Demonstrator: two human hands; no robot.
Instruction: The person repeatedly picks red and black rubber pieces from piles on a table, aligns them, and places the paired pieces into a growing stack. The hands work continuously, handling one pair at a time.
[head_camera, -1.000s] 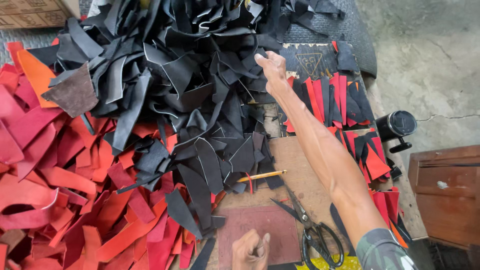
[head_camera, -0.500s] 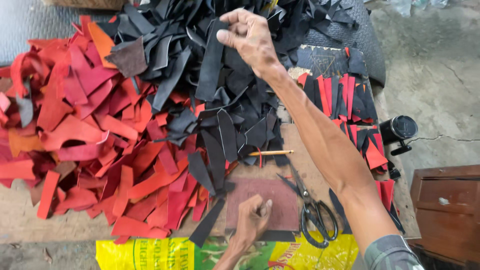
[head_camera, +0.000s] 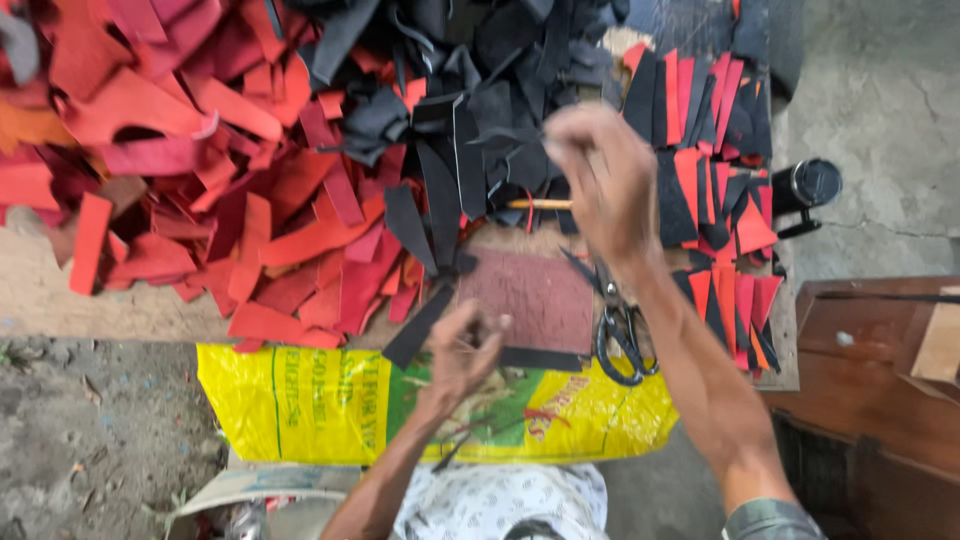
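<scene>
Black strip (head_camera: 432, 205) hangs below the blurred right hand (head_camera: 600, 180), whose pinch cannot be confirmed; left hand (head_camera: 462, 350), fingers curled, steadies the dark red pad (head_camera: 540, 300). Lower it flat, aligned beside that hand.

Two hands are in view: the left hand (head_camera: 462, 350) and the right hand (head_camera: 600, 180). One pair of scissors (head_camera: 618, 322), one pencil (head_camera: 540, 204), one reddish-brown square mat (head_camera: 535, 298), one yellow sack (head_camera: 300, 405), one black cylinder (head_camera: 805, 185) at right, one wooden box (head_camera: 880, 370). Red scraps (head_camera: 200, 190) and black scraps (head_camera: 480, 110): too many to count
</scene>
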